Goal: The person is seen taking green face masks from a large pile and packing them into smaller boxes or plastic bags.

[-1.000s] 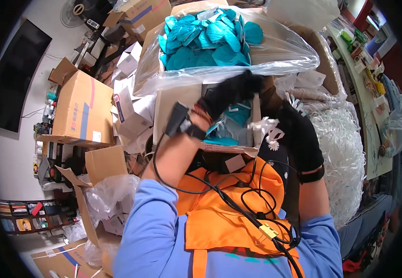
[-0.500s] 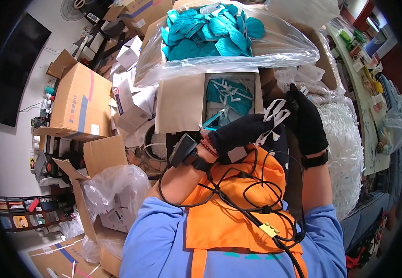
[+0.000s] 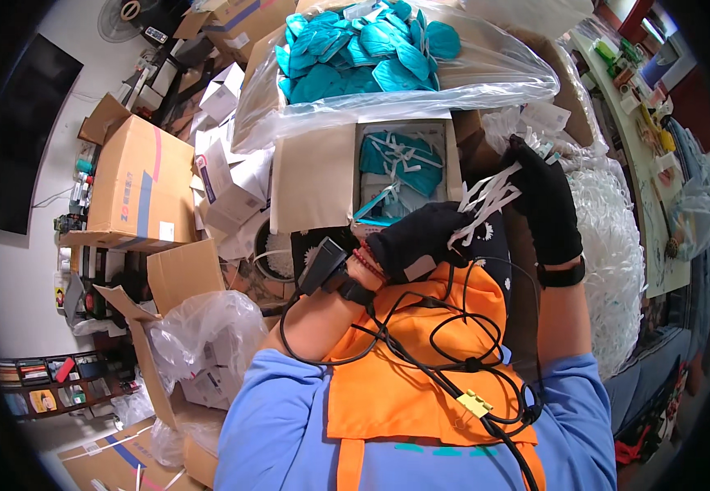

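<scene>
A bunch of thin white straps (image 3: 486,203) runs between my two black-gloved hands. My left hand (image 3: 419,236) is closed round the lower end of the straps, just in front of a small open carton (image 3: 314,182). The right hand (image 3: 545,204) pinches their upper end, and some strap ends stick out past its fingertips. Inside the small carton lie folded teal masks (image 3: 414,173) with white straps tangled on top. Behind it, a large plastic-lined box holds a loose heap of teal mask pieces (image 3: 355,57).
To the right bulges a big pile of white straps (image 3: 604,266), beside a long cluttered table (image 3: 670,270). Cardboard boxes (image 3: 138,184) and small white cartons (image 3: 228,192) crowd the left. Black cables (image 3: 429,364) loop over my orange apron (image 3: 388,393).
The straps, loosely looped before, now stretch in a straighter bunch from hand to hand, with ends showing beyond the right fingertips. The whole view has shifted slightly.
</scene>
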Motion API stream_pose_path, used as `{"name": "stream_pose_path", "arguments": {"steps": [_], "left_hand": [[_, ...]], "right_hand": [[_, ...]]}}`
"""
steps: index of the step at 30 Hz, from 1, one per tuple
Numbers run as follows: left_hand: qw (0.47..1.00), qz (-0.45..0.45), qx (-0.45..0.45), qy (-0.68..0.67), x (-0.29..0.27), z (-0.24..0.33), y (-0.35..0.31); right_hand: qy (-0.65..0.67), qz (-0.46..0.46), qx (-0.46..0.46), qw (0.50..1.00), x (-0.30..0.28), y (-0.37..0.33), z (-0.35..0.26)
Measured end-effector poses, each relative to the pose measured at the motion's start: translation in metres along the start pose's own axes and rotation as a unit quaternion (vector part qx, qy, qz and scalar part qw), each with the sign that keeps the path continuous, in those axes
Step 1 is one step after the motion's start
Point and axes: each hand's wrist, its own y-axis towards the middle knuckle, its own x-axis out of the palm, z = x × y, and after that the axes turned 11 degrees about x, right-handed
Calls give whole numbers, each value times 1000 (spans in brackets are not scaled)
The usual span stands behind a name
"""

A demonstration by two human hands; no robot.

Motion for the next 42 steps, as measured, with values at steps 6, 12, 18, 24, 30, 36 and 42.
{"name": "stream_pose_path", "arguments": {"steps": [6, 12, 18, 24, 30, 36, 42], "left_hand": [[982, 19, -105, -158, -1, 5, 7], [965, 74, -116, -223, 1, 21, 10], [830, 109, -271, -475, 0, 11, 8], [932, 64, -187, -305, 7, 11, 4], [965, 20, -146, -219, 1, 12, 1], [994, -98, -39, 4, -2, 9, 0], [890, -1, -311, -335, 1, 20, 8]], "right_hand": [[53, -24, 26, 998, 3, -3, -6], [51, -30, 19, 998, -5, 2, -4], [215, -56, 133, 966, -6, 10, -17], [165, -63, 84, 981, -7, 8, -24], [-36, -56, -25, 997, -28, 22, 16], [-362, -16, -266, 893, -42, 35, 19], [-141, -113, -78, 980, -42, 41, 27]]}}
